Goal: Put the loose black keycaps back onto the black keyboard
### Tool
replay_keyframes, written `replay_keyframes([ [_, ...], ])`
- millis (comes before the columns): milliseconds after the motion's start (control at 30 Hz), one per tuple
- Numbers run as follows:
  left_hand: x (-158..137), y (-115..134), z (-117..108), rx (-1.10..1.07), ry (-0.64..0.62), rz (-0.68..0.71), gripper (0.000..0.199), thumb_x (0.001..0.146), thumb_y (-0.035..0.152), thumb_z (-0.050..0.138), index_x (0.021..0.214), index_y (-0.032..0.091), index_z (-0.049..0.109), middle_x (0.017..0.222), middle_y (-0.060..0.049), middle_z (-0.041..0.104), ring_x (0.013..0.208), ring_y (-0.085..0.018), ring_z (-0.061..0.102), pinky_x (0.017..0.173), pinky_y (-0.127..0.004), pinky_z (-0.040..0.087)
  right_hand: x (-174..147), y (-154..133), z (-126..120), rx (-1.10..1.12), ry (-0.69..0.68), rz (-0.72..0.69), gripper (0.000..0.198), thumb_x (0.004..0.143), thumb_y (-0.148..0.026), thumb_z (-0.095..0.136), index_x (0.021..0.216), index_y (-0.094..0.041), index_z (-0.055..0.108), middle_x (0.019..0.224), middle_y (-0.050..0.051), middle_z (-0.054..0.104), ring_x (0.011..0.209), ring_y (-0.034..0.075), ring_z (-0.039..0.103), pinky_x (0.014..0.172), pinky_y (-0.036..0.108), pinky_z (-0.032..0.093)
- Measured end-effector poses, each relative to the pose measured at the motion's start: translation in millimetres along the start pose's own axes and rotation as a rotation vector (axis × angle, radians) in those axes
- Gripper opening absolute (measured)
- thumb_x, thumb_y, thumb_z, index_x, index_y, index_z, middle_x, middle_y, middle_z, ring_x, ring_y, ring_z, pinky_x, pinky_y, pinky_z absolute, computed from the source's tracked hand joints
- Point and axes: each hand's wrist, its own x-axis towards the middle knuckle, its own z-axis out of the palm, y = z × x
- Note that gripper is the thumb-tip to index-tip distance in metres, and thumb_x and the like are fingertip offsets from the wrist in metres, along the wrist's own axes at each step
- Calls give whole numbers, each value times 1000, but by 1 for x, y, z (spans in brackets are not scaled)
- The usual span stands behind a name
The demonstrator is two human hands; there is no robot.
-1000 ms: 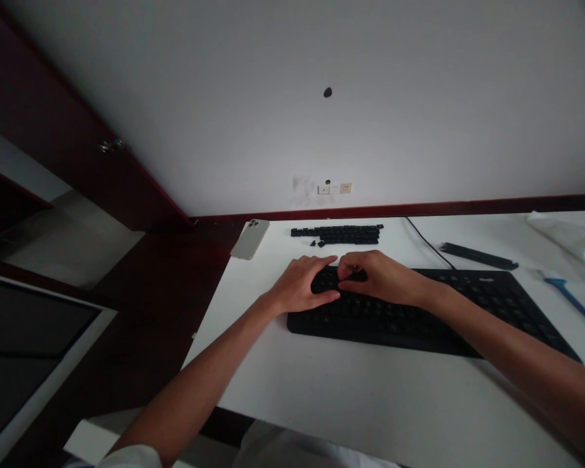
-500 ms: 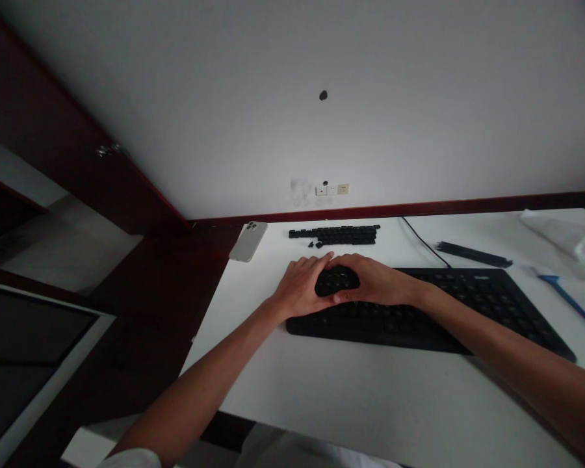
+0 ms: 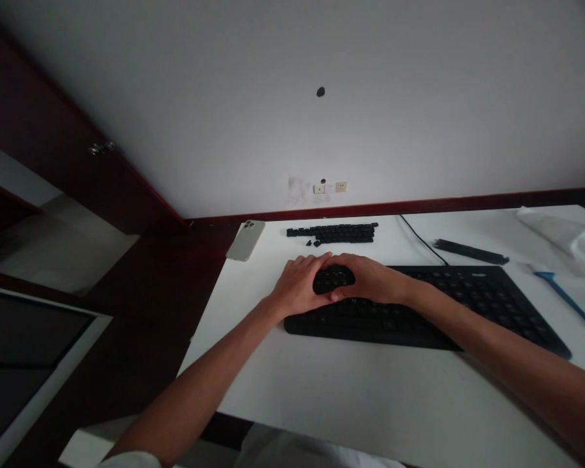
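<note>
A black keyboard (image 3: 468, 296) lies at a slant across the white table. At its left end my left hand (image 3: 299, 283) is curled over the corner, fingers toward the back edge. My right hand (image 3: 375, 279) arches over the keys from the other side. Both thumbs meet in front and the index fingers meet behind, making a ring around a patch of keys. The other fingertips are hidden, and I cannot make out any small part between the thumbs. Behind the hands lie rows of loose black keycaps (image 3: 344, 233), with a few small pieces (image 3: 316, 243) apart from them.
A pale phone (image 3: 246, 240) lies at the table's back left corner. Behind the keyboard runs its cable (image 3: 422, 240), beside a dark bundle of thin strips (image 3: 470, 251). To the right are a blue-handled tool (image 3: 568, 301) and a whitish plastic bag (image 3: 565, 234). Wall sockets (image 3: 330, 188) sit above the table.
The view has shifted very slightly, so everything sits a little further left. Both hands keep nearly the same pose on the keyboard.
</note>
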Motion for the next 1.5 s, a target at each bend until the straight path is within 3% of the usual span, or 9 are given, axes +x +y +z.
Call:
replay_keyframes([
  [333,-1,0,1,-5,31,15,70,83,60,69,140,28,47,123,-9,64,113,-32,58,94,-47,45,0,4,3,-39,1,-4,58,77,-47,79,129,-28,61,126,7,68,114,29,62,98,41,45],
  [533,0,0,0,53,5,18,60,82,65,67,125,24,57,117,-10,63,108,-32,58,90,-47,46,-2,1,2,-79,1,53,48,77,-54,77,110,-24,60,112,7,69,102,28,63,86,39,45],
  [767,0,0,-1,45,-2,30,65,84,65,65,135,26,54,120,-10,62,110,-32,56,91,-47,46,-2,-1,2,-107,-8,80,43,77,-54,76,100,-23,59,104,7,66,97,27,61,79,36,43],
  [1500,0,1,0,74,-4,29,66,85,64,65,137,27,53,124,-8,61,112,-30,56,94,-45,45,-1,-1,2,-146,-23,62,36,79,-53,76,86,-22,61,95,5,64,87,22,58,75,33,41],
])
